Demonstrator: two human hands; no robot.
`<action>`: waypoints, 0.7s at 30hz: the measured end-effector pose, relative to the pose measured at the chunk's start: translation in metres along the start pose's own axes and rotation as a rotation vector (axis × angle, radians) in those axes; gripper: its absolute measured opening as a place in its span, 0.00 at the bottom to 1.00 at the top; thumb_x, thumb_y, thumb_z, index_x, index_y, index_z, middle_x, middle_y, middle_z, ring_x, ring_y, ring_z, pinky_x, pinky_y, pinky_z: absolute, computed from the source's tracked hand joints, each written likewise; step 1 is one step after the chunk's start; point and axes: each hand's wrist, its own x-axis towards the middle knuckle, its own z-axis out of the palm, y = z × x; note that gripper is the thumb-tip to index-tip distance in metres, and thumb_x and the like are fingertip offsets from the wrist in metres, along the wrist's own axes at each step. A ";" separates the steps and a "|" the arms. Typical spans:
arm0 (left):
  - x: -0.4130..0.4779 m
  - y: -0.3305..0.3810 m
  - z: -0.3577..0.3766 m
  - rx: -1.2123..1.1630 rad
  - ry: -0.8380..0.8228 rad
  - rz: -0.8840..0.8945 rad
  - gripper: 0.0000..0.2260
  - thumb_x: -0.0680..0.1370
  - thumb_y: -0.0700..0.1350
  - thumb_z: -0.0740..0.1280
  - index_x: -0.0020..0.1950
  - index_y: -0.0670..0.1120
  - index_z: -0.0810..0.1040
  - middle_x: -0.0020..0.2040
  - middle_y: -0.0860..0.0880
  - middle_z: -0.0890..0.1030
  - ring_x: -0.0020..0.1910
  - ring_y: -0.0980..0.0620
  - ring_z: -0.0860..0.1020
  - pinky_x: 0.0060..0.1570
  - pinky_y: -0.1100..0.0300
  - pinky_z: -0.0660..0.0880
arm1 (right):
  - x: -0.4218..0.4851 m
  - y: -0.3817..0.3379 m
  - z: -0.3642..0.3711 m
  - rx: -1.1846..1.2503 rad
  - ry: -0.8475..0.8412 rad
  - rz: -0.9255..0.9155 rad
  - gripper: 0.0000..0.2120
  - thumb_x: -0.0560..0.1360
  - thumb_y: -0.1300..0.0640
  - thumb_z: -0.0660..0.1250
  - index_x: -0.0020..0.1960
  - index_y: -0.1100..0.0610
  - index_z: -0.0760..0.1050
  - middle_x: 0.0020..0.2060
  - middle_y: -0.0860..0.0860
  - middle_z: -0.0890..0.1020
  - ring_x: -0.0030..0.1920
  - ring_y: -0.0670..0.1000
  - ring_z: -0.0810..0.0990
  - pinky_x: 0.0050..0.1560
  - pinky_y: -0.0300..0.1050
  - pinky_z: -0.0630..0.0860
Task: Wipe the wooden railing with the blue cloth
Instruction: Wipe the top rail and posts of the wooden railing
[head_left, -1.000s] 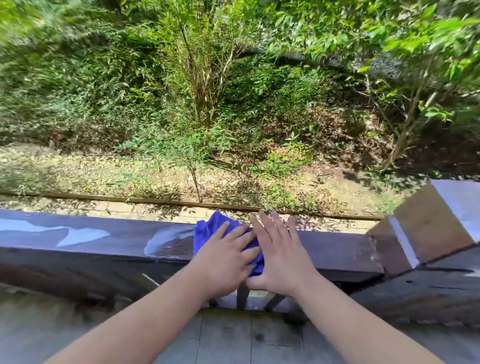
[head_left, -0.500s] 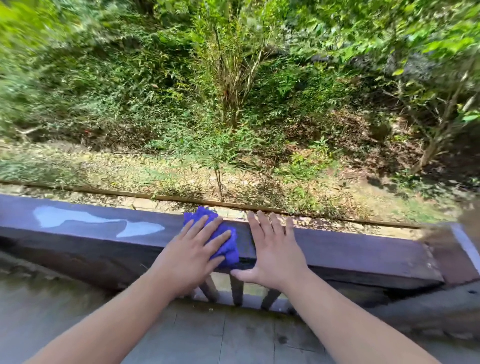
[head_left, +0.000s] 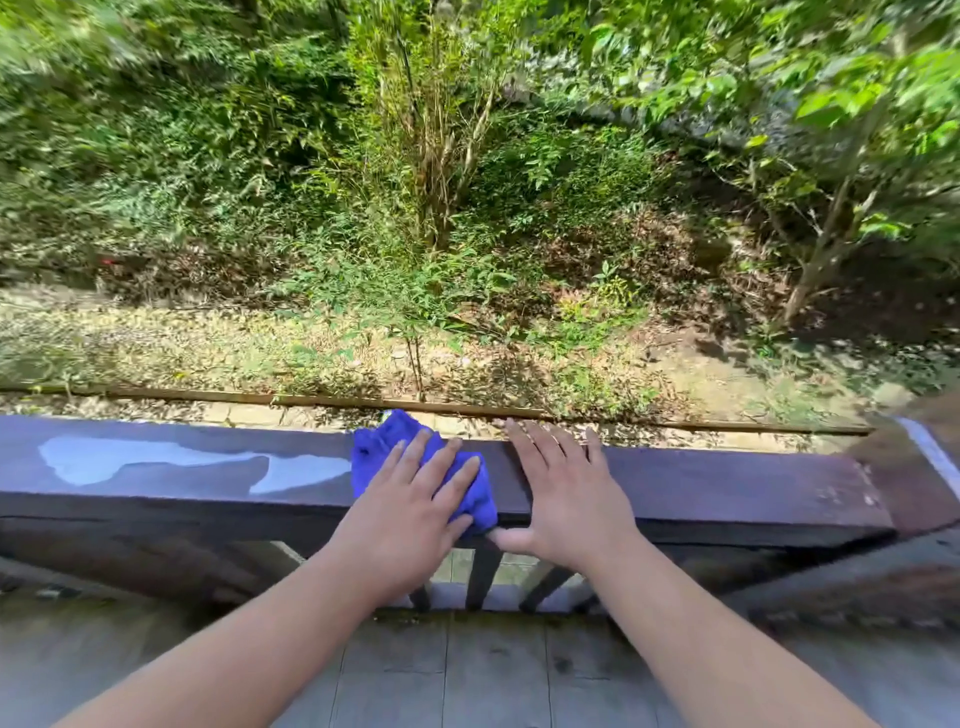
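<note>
Two bare forearms reach forward over the grey deck boards (head_left: 493, 670) toward the wooden railing (head_left: 701, 483), the landmark here. The left hand (head_left: 402, 512) lies palm-down on the blue cloth (head_left: 387, 447), fingers spread and flat rather than clamped, pressing the bunched fabric onto the railing's top face; that flat press likely serves to keep as much cloth as possible against the wood. The cloth sits about midway along the railing, its far edge hanging just past the outer lip. The right hand (head_left: 566, 499) rests just beside the cloth, on bare rail, fingers straight and slightly apart, holding nothing; the thumb touches the cloth's near corner. It probably steadies the person's lean. Both wrists are bent back a little, so the palms bear down. On the left hand's side of the cloth, a pale glossy patch (head_left: 156, 460) shines on the railing top, possibly wet. Beneath the railing, dark balusters (head_left: 480, 577) show. Beyond it lie a leaf-strewn strip of ground and dense green shrubs (head_left: 431, 171).
</note>
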 end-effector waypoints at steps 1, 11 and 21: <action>0.002 0.001 -0.001 0.004 0.003 0.010 0.28 0.81 0.61 0.48 0.78 0.48 0.60 0.77 0.43 0.63 0.76 0.35 0.57 0.72 0.39 0.58 | 0.001 0.001 0.001 -0.001 0.004 0.000 0.61 0.63 0.17 0.57 0.84 0.47 0.38 0.80 0.54 0.65 0.78 0.61 0.63 0.77 0.72 0.50; 0.038 0.031 -0.008 -0.003 -0.059 0.148 0.28 0.81 0.60 0.48 0.78 0.47 0.60 0.78 0.43 0.59 0.77 0.35 0.51 0.75 0.39 0.48 | 0.001 0.003 0.000 -0.017 -0.015 0.005 0.60 0.63 0.20 0.57 0.84 0.49 0.40 0.80 0.52 0.64 0.77 0.58 0.62 0.77 0.71 0.49; 0.038 0.032 -0.015 0.084 -0.129 0.137 0.30 0.80 0.63 0.43 0.80 0.52 0.52 0.81 0.48 0.50 0.78 0.39 0.45 0.75 0.40 0.48 | 0.000 0.002 -0.002 0.016 -0.003 0.022 0.63 0.60 0.17 0.53 0.83 0.54 0.49 0.79 0.53 0.65 0.77 0.58 0.62 0.78 0.70 0.49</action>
